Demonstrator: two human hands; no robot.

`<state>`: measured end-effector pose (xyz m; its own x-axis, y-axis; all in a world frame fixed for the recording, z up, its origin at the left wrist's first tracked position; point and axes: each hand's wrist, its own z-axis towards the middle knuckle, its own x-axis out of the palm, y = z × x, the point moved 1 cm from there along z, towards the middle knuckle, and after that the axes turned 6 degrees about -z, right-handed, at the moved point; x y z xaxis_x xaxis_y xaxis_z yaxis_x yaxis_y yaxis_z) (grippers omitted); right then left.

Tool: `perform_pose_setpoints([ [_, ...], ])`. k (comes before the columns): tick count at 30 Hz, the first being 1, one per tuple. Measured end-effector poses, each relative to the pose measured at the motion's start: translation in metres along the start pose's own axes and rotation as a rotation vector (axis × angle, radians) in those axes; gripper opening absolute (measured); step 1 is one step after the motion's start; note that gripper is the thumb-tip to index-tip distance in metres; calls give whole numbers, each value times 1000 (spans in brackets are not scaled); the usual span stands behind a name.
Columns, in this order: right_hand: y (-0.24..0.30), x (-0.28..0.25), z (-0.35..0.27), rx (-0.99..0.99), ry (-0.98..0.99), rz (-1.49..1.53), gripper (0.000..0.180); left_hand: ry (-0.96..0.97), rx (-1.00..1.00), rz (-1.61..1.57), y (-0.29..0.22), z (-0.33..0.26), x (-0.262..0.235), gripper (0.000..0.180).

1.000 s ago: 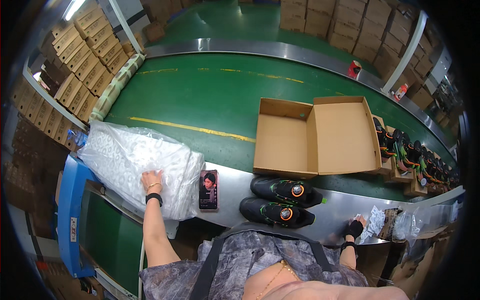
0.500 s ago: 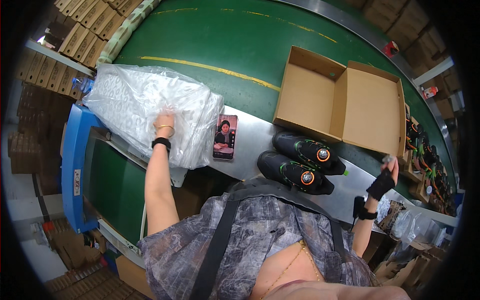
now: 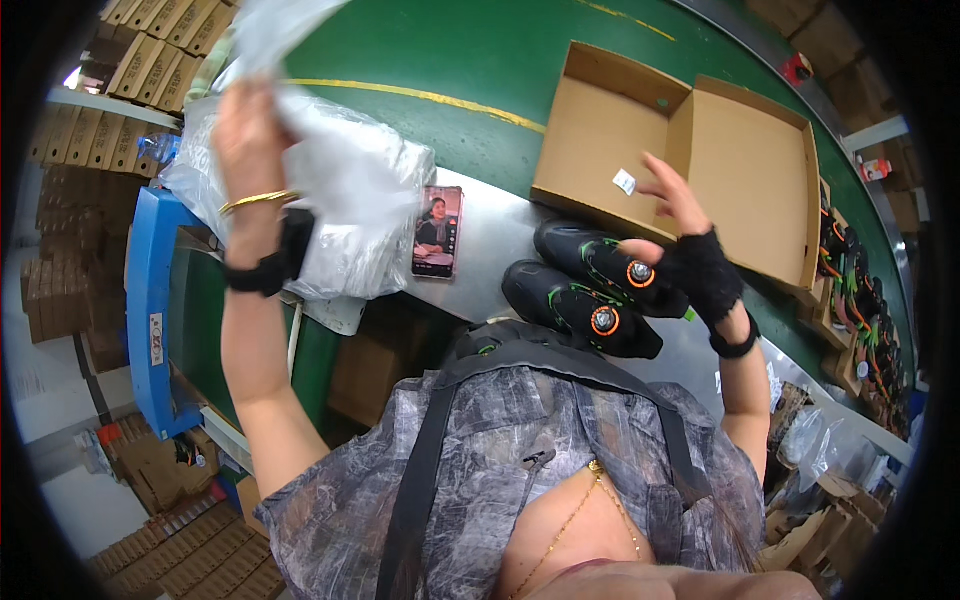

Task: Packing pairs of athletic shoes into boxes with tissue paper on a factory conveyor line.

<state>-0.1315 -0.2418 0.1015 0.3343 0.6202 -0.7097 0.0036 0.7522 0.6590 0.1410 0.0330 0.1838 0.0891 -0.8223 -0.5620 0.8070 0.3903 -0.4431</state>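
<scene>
Raised over a clear plastic bag of white patterned paper (image 3: 385, 255), my left hand (image 3: 248, 150) is closed on a thin white sheet of wrapping paper (image 3: 355, 180). Both hand and sheet are smeared by motion. My right hand (image 3: 690, 230), in a black fingerless glove, hovers at the near edge of an open brown shoebox (image 3: 600, 110) with its fingers spread and nothing in them. A small white packet (image 3: 624, 181) shows inside the box, just left of those fingertips. Below the right hand, a pair of black shoes (image 3: 570, 310) with orange-ringed dials rests on the metal table edge.
A phone (image 3: 437, 232) playing a video lies between the bag and the shoes. Blue-ended equipment (image 3: 155, 310) stands at the left. More shoes (image 3: 868, 330) line the right side, and stacked cartons (image 3: 160, 75) fill the far left. The green work surface (image 3: 440, 50) extends behind.
My left hand has lifted from the bag, pulling up a white sheet. My right hand has moved left from the box's near right corner and opened; a white packet now shows in the box.
</scene>
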Motion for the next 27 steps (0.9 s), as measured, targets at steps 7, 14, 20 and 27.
perform_pose_setpoints([
  [7,9,21,41,345,-330,488,42,273,209,-602,-156,4,169,34],
  [14,-138,-89,-30,579,-1236,315,31,418,473,-113,-137,-31,264,55],
  [20,-191,-166,-139,777,-1559,-183,48,972,19,80,-43,-72,305,56],
  [27,-237,-164,-203,825,-1573,-416,59,522,-783,-296,106,-56,323,104],
])
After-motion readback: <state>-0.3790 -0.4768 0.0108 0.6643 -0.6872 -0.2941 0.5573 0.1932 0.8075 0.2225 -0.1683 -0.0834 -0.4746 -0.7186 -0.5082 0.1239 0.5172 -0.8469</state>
